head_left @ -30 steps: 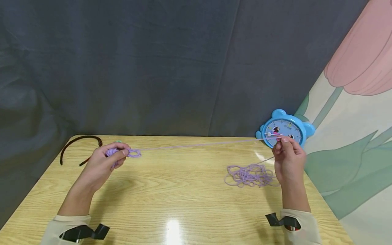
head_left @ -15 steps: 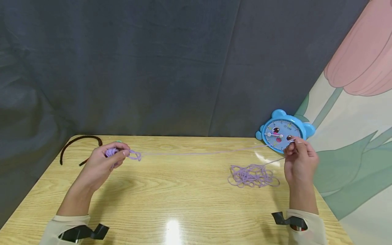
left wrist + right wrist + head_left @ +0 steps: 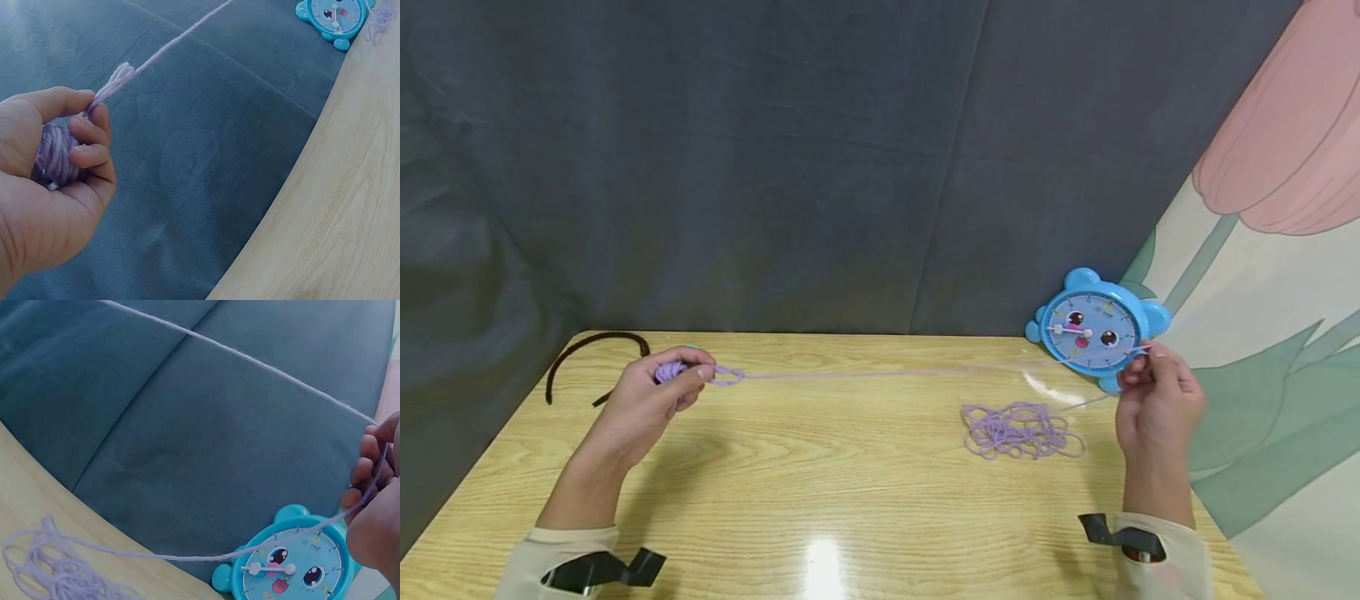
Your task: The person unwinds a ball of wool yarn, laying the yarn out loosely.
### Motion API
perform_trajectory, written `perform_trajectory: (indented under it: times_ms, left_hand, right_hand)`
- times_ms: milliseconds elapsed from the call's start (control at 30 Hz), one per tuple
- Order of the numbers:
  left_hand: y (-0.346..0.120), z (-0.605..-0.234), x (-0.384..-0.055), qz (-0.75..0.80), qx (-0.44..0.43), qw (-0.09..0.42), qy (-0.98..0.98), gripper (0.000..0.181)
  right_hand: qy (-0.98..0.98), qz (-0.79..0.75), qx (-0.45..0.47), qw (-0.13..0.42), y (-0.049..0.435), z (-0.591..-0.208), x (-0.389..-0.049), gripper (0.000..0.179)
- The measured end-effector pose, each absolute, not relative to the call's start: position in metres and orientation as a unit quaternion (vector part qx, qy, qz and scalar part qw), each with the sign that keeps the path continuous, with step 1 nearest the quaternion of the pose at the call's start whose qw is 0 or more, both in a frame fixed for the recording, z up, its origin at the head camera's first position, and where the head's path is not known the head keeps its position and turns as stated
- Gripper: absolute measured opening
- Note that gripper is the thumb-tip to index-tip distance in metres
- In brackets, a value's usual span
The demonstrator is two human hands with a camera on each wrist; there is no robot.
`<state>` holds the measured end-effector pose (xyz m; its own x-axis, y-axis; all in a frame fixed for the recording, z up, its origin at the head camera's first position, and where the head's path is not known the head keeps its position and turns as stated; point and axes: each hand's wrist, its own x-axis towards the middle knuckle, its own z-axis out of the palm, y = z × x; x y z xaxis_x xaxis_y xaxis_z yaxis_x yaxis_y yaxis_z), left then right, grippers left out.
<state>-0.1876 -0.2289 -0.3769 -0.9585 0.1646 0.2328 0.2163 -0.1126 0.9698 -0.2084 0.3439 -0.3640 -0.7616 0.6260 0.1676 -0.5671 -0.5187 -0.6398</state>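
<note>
My left hand [image 3: 658, 392] holds a small ball of purple yarn [image 3: 57, 153] in its curled fingers. Thumb and forefinger pinch a short loop [image 3: 119, 78] that sticks out past the fingertips. From there a strand [image 3: 880, 372] runs nearly straight across to my right hand [image 3: 1159, 408], where thumb and fingertips pinch it. The tail of the strand passes through the right palm and drops to a loose tangle of purple yarn [image 3: 1018, 431] on the table. In the right wrist view that tail [image 3: 187, 557] sags in front of the clock.
A blue animal-shaped toy clock [image 3: 1093, 325] leans at the back right of the wooden table [image 3: 850, 500]. At the back left lies a dark brown curved band [image 3: 572, 350], with a green bit behind the left hand. A dark curtain [image 3: 775, 167] hangs behind.
My right hand has moved to the right, away from the left, drawing the strand longer. It now uncovers most of the clock face. The left hand has hardly moved.
</note>
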Motion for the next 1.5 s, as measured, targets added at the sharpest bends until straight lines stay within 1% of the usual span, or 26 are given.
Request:
perform_trajectory:
  times_ms: [233,433,600,700,833,1167,1400,1500]
  left_hand:
    - [-0.226,-0.377,-0.188,-0.733,-0.139,0.013,-0.666,0.009]
    - [-0.223,-0.378,-0.189,-0.726,-0.143,0.010,-0.673,0.007]
    - [-0.222,-0.379,-0.189,-0.717,-0.145,0.009,-0.682,0.006]
    - [-0.222,-0.378,-0.189,-0.716,-0.146,0.008,-0.682,0.006]
    - [-0.221,-0.377,-0.188,-0.720,-0.144,0.008,-0.678,0.006]
    - [-0.221,-0.378,-0.188,-0.724,-0.138,0.004,-0.676,0.007]
    - [-0.220,-0.378,-0.188,-0.723,-0.144,0.007,-0.675,0.006]
    - [-0.220,-0.377,-0.188,-0.723,-0.141,0.008,-0.677,0.006]
  right_hand:
    - [-0.387,0.857,-0.062,0.335,0.344,-0.376,-0.217,0.016]
    - [-0.405,0.855,-0.102,0.308,0.345,-0.381,-0.221,0.017]
    - [-0.429,0.847,-0.085,0.303,0.332,-0.381,-0.223,0.018]
    - [-0.451,0.840,-0.055,0.298,0.318,-0.382,-0.225,0.015]
    - [-0.479,0.833,-0.017,0.276,0.293,-0.384,-0.228,0.012]
    - [-0.553,0.810,0.079,0.178,0.223,-0.395,-0.229,0.015]
    - [-0.599,0.784,0.101,0.128,0.171,-0.402,-0.228,0.010]
    - [-0.618,0.771,0.113,0.109,0.150,-0.406,-0.227,0.013]
